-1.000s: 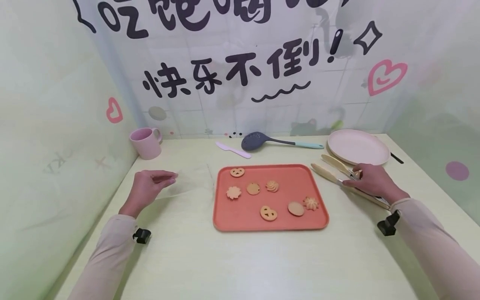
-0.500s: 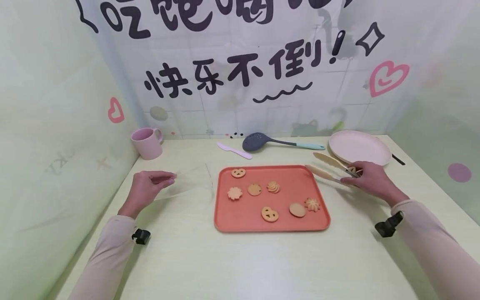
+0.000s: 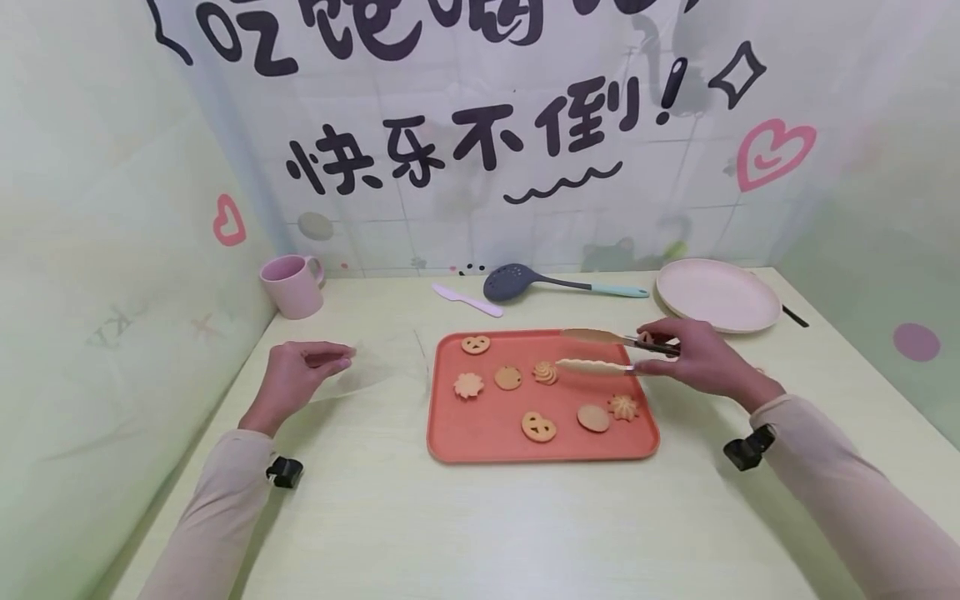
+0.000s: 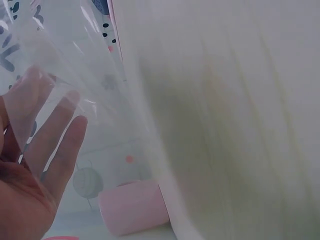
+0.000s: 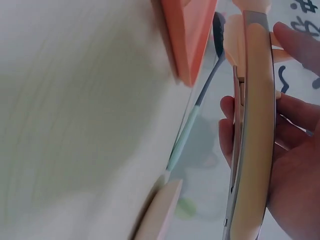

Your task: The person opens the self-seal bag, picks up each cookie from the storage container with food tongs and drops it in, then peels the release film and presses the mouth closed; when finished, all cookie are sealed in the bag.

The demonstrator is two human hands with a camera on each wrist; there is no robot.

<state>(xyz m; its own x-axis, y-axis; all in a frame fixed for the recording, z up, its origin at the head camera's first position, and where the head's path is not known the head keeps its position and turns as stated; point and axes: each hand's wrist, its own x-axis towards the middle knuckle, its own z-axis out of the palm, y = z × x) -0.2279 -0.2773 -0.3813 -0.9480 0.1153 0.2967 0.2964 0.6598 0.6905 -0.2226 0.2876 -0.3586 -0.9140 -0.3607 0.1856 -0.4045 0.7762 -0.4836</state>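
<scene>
Tongs hover over the orange tray, arms apart beside a swirl cookie; our right hand grips them, our left hand pinches a clear bag.

The left wrist view is smeared: the tabletop is a pale blur, and the left hand is cut off by the left and bottom edges, its fingertips veiled behind a clear bag. In the right wrist view the right hand runs off the right edge, the tongs are clipped top and bottom, and the tray shows only one corner
</scene>
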